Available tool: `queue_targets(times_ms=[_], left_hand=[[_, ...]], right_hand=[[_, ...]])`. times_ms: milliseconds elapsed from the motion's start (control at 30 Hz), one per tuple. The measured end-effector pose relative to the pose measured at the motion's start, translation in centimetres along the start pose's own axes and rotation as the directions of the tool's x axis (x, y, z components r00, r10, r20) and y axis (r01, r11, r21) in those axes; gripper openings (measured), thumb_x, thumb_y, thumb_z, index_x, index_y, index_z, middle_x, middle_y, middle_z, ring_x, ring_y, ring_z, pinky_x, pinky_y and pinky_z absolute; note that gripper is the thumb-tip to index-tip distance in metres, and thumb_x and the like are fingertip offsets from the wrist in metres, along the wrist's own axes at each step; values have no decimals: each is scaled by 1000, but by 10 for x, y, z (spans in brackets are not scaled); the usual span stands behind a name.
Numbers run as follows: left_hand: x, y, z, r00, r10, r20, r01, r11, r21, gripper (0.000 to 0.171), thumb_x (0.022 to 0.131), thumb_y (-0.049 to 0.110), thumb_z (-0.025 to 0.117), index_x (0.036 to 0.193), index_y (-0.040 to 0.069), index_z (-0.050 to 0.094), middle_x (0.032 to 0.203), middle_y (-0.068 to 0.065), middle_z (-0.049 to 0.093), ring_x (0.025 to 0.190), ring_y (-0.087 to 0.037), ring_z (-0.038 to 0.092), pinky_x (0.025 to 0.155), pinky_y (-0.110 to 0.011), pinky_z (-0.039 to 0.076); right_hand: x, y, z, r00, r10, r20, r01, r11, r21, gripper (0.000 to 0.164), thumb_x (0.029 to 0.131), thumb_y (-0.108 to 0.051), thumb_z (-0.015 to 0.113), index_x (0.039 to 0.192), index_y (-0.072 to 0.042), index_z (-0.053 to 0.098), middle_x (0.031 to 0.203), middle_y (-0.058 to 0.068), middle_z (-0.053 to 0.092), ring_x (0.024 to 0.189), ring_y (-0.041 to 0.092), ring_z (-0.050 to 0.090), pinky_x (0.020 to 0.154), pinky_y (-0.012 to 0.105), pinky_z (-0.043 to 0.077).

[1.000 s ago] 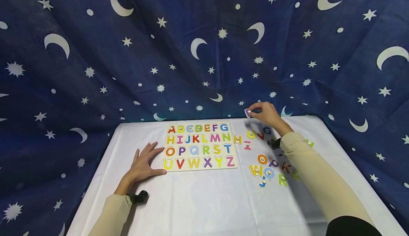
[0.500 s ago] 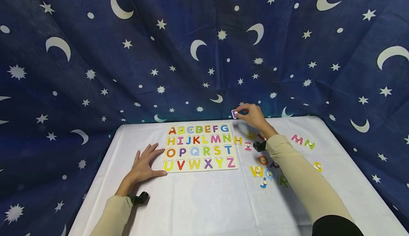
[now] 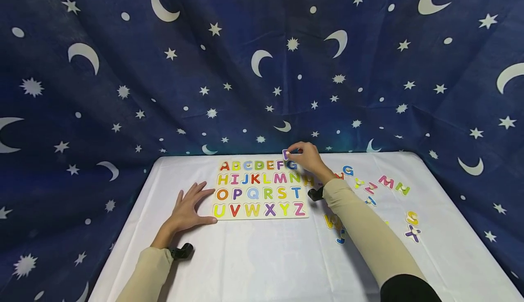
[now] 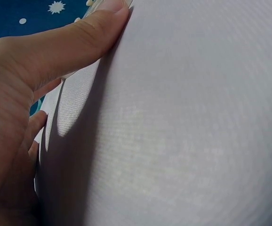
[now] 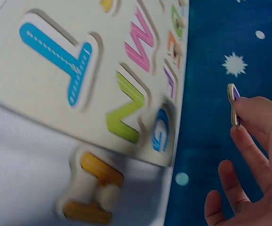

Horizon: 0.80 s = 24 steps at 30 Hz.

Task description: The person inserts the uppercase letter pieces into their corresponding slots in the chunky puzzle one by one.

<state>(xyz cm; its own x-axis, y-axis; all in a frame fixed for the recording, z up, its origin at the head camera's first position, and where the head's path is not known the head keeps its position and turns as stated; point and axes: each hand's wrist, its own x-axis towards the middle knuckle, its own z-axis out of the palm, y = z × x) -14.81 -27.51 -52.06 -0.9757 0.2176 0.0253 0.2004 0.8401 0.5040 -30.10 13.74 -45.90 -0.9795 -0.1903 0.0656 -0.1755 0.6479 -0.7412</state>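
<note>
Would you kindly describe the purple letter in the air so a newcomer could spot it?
Find the alphabet board on the white table. Near its far right corner, the right hand pinches a purple letter. It alone is held up; the loose letters and board's own lie flat.

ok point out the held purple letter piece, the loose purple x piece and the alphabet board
Purple letter piece (image 5: 232, 104): right wrist view, on its pale edge.
Purple X piece (image 3: 412, 234): head view, on its middle.
Alphabet board (image 5: 108, 42): right wrist view, on bare surface.
</note>
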Motion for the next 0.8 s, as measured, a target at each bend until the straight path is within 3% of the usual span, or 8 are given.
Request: queue_targets(times_ms=[200, 367, 567, 800], left_hand=[[1, 0, 0, 1000, 5, 4, -5, 1000, -4, 96, 65, 59, 90, 147, 22, 56, 166, -15, 32, 155, -42, 15, 120, -70, -4], [0, -1, 0, 1000, 22, -14, -23, 1000, -7, 96, 64, 56, 91, 146, 22, 57, 165, -16, 33, 155, -43, 16, 119, -72, -3], [1, 0, 0, 1000, 15, 1, -15, 1000, -16, 96, 64, 58, 90, 147, 22, 57, 166, -15, 32, 155, -42, 16, 120, -71, -4], [1, -1, 0, 1000, 1, 4, -1, 1000, 7, 97, 64, 60, 90, 147, 23, 56, 166, -14, 32, 155, -42, 16, 120, -70, -3]], right_hand=[[3, 6, 16, 1000, 12, 0, -12, 1000, -4, 19, 93, -25, 78, 108, -14, 79, 128, 9, 67, 109, 29, 54, 94, 46, 49], [1, 6, 28, 1000, -26, 0, 26, 1000, -1, 16, 92, -19, 78, 105, -10, 80, 117, 11, 70, 93, 29, 54, 84, 45, 47], [0, 8, 41, 1000, -18, 13, 19, 999, -46, 15, 93, -19, 77, 105, -10, 80, 118, 10, 72, 114, 31, 57, 108, 51, 41], [4, 13, 49, 1000, -8, -5, 8, 998, -68, 17, 92, -21, 79, 104, -10, 81, 122, 12, 69, 126, 35, 54, 114, 55, 36]])
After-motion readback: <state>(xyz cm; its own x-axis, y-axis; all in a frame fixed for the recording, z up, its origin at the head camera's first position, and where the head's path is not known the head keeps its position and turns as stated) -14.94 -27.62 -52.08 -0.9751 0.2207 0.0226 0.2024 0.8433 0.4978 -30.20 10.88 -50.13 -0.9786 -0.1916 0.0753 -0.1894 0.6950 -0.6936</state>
